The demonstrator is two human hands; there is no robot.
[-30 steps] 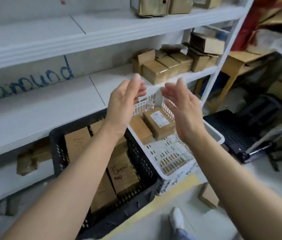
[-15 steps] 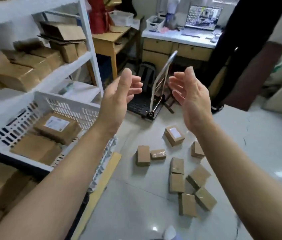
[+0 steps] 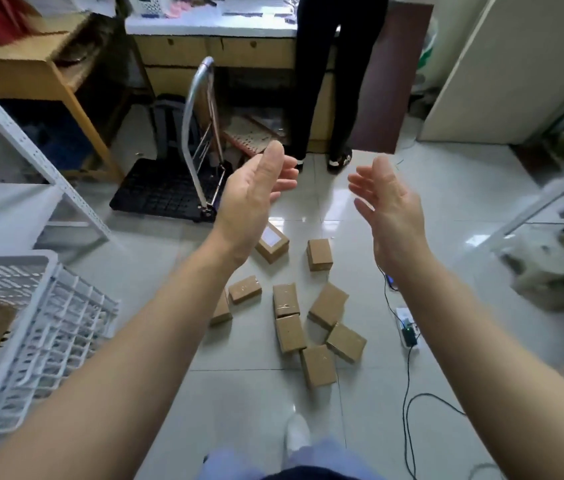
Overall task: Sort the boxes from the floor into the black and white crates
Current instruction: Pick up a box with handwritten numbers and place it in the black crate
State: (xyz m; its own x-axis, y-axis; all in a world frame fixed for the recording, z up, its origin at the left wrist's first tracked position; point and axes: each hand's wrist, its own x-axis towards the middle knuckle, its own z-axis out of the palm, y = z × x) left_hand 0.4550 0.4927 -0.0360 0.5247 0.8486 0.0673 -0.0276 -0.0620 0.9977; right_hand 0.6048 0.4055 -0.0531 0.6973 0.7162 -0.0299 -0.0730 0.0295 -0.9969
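Observation:
Several small brown cardboard boxes (image 3: 328, 304) lie scattered on the pale tiled floor ahead of me. One box with a white label (image 3: 272, 241) lies partly behind my left wrist. My left hand (image 3: 252, 199) and my right hand (image 3: 386, 209) are held up in the air above the boxes, palms facing each other, fingers relaxed, holding nothing. The white crate (image 3: 14, 327) stands at the left edge with a brown box inside it. The black crate is out of view.
A folded hand trolley (image 3: 183, 174) stands on the floor beyond the boxes. A person in black trousers (image 3: 322, 98) stands at a desk behind it. A cable and a small device (image 3: 408, 330) lie right of the boxes. White shelving (image 3: 31, 150) is at left.
The view has swung right from the shelf and crates to the floor. Both hands stay raised and empty, now over the scattered boxes.

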